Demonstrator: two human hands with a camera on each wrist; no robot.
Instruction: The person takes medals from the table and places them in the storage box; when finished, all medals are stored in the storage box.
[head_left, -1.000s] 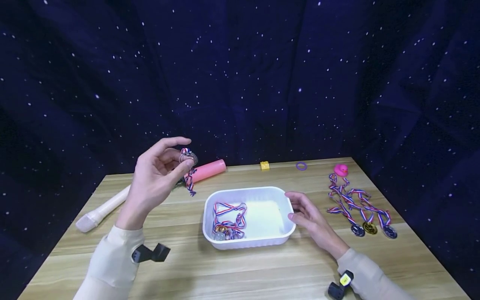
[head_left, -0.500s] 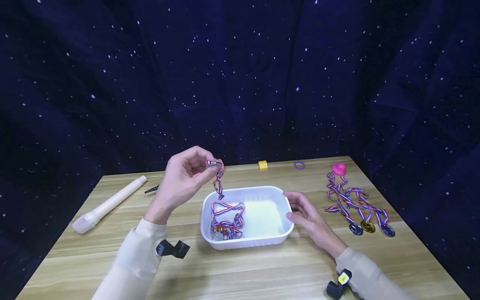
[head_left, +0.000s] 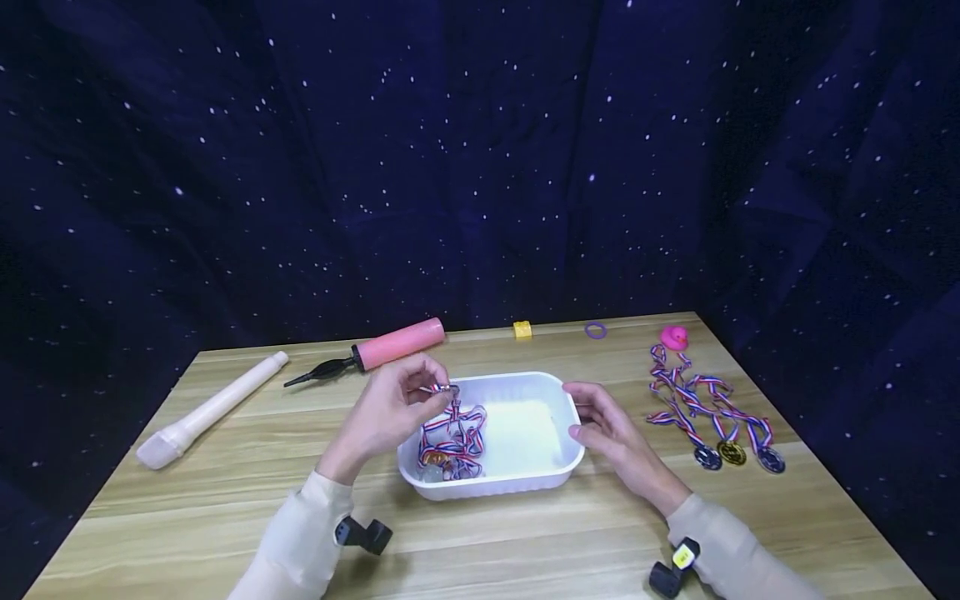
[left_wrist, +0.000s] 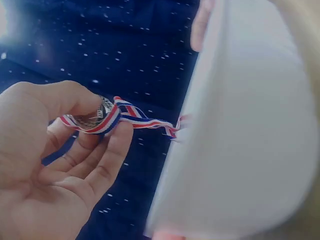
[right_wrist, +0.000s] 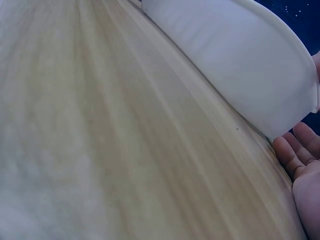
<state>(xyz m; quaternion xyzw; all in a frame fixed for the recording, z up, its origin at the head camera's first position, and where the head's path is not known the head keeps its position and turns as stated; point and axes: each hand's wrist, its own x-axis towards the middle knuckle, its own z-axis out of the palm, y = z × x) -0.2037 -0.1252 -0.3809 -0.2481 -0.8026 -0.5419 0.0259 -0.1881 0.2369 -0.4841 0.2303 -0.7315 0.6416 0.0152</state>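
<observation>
My left hand (head_left: pixel 386 412) is over the left end of a white plastic tub (head_left: pixel 525 437), pinching a silvery medal (left_wrist: pixel 94 120) between thumb and fingers. The medal's red, white and blue ribbon (left_wrist: pixel 145 121) trails toward the tub's rim in the left wrist view. Inside the tub, on its left side, lie more striped ribbons (head_left: pixel 471 442) with a gold-coloured medal (head_left: pixel 435 458) and paler ones. My right hand (head_left: pixel 622 442) holds the tub's right end, its thumb at the rim and fingers (right_wrist: pixel 285 152) against the outer wall.
Several ribboned medals (head_left: pixel 731 452) lie at the right below a pink rubber duck (head_left: pixel 674 337). Along the back are a purple ring (head_left: pixel 596 331), a yellow toy block (head_left: pixel 522 330) and a pink hand pump (head_left: pixel 401 343). A white microphone (head_left: pixel 213 408) lies at the left.
My left hand has carried the medal rightward and down from over the pink pump to the tub's left end. The right hand keeps its hold on the tub.
</observation>
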